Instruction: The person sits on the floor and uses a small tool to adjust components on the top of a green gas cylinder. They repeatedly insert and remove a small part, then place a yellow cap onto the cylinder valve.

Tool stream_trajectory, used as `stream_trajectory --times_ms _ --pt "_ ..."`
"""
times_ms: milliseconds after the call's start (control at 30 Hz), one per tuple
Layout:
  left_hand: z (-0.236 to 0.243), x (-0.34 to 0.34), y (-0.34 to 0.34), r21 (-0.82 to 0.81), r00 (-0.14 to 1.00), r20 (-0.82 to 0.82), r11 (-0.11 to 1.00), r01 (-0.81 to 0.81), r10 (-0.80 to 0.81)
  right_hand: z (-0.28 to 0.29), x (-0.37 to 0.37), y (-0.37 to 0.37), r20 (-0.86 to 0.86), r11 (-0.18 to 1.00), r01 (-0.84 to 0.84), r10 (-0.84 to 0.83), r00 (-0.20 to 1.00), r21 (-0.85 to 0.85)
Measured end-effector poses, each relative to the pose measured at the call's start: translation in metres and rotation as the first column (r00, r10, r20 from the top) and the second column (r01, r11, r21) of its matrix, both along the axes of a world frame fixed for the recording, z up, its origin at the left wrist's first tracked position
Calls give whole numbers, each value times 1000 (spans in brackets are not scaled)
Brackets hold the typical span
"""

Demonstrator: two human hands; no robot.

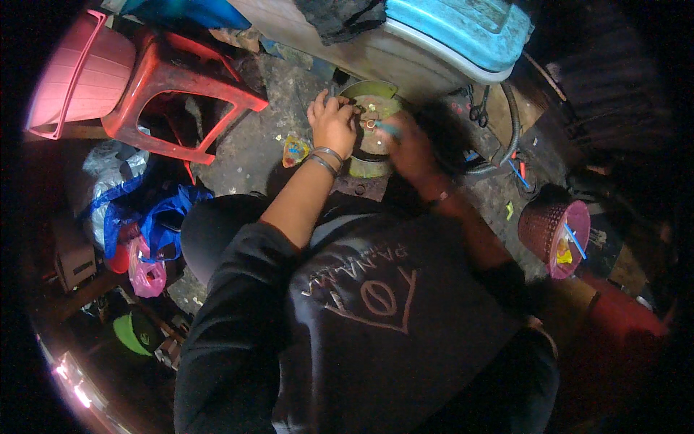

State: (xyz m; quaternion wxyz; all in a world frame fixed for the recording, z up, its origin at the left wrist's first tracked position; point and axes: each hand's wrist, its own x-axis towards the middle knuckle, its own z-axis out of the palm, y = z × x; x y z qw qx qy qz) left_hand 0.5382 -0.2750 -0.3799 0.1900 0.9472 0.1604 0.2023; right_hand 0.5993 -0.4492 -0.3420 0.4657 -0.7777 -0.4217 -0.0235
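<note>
Workpiece: a round, yellow-green metal disc with a worn, rusty face (370, 137) is lying flat on the dirty concrete floor (253, 145), just in front of the person and beside a pale, curved body panel (361, 50).
Left hand: the left hand (332, 123) is resting on the left edge of the disc, fingers curled and pressing down near the small fittings at its centre; two metal bangles are sitting on the wrist.
Right hand: the right hand (408, 148) is gripping a thin tool with a light blue handle (387, 129), fingers closed around it, with the tip pointing at the middle of the disc.
Person: the person is wearing a black long-sleeved top with a pale printed emblem, sleeves pushed up to the elbows.
To the left: a red plastic stool (181, 87) is lying tipped over, touching a pink plastic bucket (79, 72); blue and pink plastic bags (148, 231) are lying below them.
To the right: a small maroon woven basket with a pink rim (553, 228) is standing well apart from the disc, holding a blue stick and yellow scraps; a dark hose (506, 137) is curving between the two.
Top: a light blue plastic cover (463, 29) is sitting on the pale panel.
</note>
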Motion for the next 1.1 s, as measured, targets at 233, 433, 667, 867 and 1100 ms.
stream_trajectory --times_ms 233,433,667,867,1100 --pt "15 -1 -4 47 993 -90 996 76 -72 -19 38 -3 -721 919 337 -93 686 203" --pt "20 0 -4 65 988 -94 989 129 -123 -34 33 -9 -875 798 555 -73 478 237" --pt "24 5 -6 154 949 -133 940 306 -287 -41 42 -10 -922 767 604 -44 384 215" --pt "16 13 -9 335 941 -123 879 339 -316 -52 51 -13 -938 781 593 -26 345 196" --pt "27 10 -10 268 939 -171 904 334 -297 -81 70 -19 -973 791 597 -6 229 135"
